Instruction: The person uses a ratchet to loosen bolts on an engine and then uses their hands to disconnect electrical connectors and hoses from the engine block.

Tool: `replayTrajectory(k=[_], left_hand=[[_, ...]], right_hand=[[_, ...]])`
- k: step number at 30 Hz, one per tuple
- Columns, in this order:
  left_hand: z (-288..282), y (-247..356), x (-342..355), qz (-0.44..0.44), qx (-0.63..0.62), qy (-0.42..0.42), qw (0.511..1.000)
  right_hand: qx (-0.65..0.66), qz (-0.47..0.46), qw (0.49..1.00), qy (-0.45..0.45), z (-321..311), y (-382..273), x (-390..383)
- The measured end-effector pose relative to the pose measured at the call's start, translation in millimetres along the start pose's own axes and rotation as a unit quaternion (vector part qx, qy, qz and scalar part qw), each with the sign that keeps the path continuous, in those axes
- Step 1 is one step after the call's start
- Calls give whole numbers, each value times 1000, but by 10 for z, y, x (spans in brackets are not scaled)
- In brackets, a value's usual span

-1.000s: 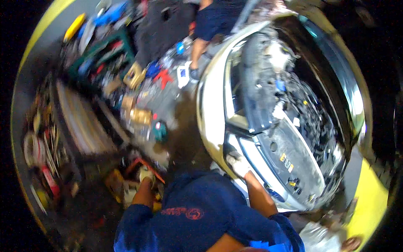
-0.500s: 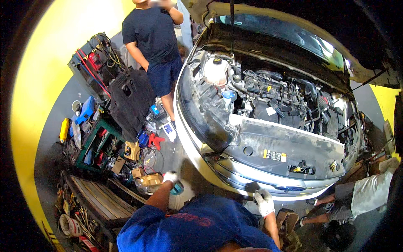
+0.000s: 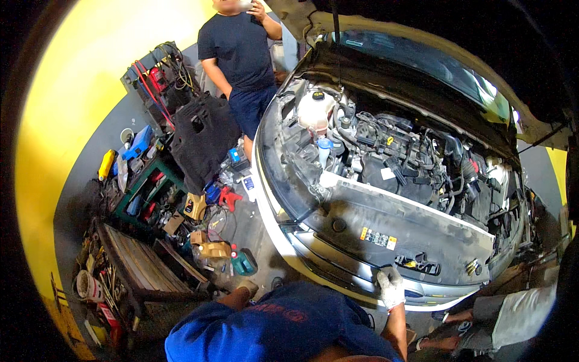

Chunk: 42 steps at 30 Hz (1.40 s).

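Observation:
In front of me stands a silver car with its hood up and its engine [image 3: 392, 145] exposed. My right hand [image 3: 391, 287], in a white work glove, is at the front edge of the car over the grille, its fingers curled. Whether anything is in them is hidden. Below it, the car's front panel [image 3: 356, 226] carries a label and dust. My left hand [image 3: 246, 286], also gloved, hangs low at my left side in shadow, its fingers not clear. Nearest to it is a teal bottle [image 3: 243, 263] on the floor.
A person [image 3: 236, 60] in a dark shirt stands beyond the car's left corner. Another person [image 3: 512, 317] bends at the lower right. Tools, bottles and a green toolbox [image 3: 142, 193] crowd the left floor, beside a slatted wooden bench [image 3: 142, 256].
My left hand has dropped toward my side, away from the teal bottle. My right hand has moved slightly right along the car's front, and the view has shifted.

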<state>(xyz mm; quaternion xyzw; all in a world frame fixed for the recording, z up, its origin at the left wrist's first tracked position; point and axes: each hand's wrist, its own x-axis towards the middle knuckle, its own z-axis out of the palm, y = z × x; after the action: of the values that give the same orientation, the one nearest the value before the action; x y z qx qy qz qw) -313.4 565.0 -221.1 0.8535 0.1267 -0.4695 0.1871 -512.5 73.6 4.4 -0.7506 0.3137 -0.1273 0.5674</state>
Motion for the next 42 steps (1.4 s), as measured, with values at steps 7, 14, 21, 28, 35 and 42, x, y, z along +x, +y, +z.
replayTrajectory(k=[7, 14, 21, 28, 35, 42], left_hand=[[206, -84, 215, 24, -142, 32, 989], [-43, 269, 167, 34, -209, 66, 975], [-1907, 2658, -2511, 521, -83, 427, 734], [-1880, 3812, -4686, 719, -20, 600, 350], [-1776, 4337, -4813, 746, -40, 581, 323], [-2109, 4443, -4890, 747, -50, 594, 294]], right_hand=[[71, 61, 993, -76, -60, -145, 256], [-21, 3, 999, -47, -154, -801, 355], [-30, -2, 999, 38, -606, -489, 358], [1, 4, 1000, 25, -1002, -1, 520], [-101, -25, 994, 20, -1333, -311, 797], [-165, 0, 985, 56, -1231, -666, 768]])
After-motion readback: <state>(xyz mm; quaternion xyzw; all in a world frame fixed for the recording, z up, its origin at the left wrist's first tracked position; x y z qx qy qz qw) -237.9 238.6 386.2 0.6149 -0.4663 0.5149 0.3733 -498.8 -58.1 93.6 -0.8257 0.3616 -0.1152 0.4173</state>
